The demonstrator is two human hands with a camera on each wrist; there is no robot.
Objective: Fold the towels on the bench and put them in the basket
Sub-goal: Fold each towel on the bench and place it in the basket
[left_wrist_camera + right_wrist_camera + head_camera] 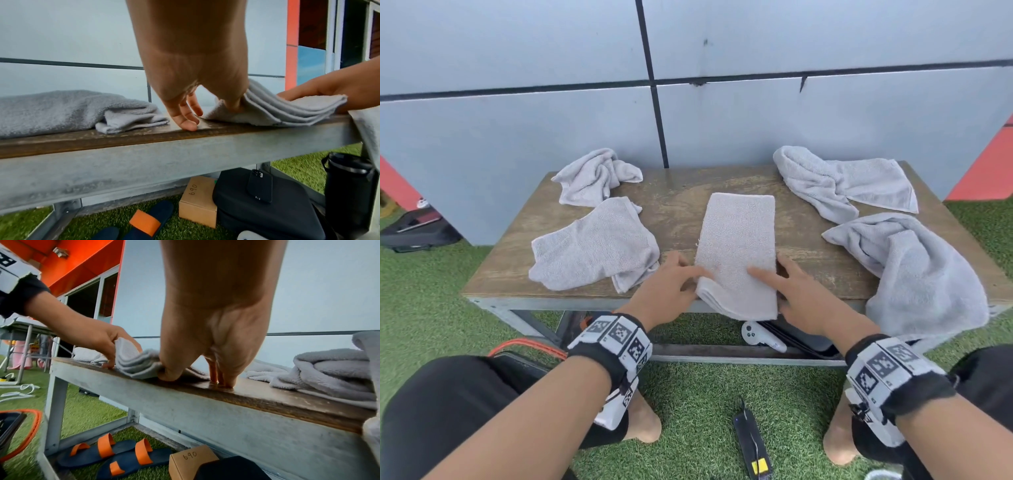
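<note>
The left hand pinches the near left corner of the folded towel, thumb on top and fingers beneath the lifted layers, as the left wrist view shows. The right hand takes the near right corner, its index finger laid flat on top of the cloth and its other fingertips braced on the counter just beside the edge; whether its thumb is tucked under the layers I cannot tell for sure. The towel lies as a long narrow strip in the middle of the counter, running away from the person, its near end between the two hands and slightly overhanging the front edge. It looks soft, light and limp, a terry stack of several layers that will sag and slide apart unless all are caught together, so the near corners, pinched through every layer, seem the best hold for bringing that end over to the far one. Four unfolded towels lie crumpled around it, two at the left and two at the right. No basket shows clearly in these views.
</note>
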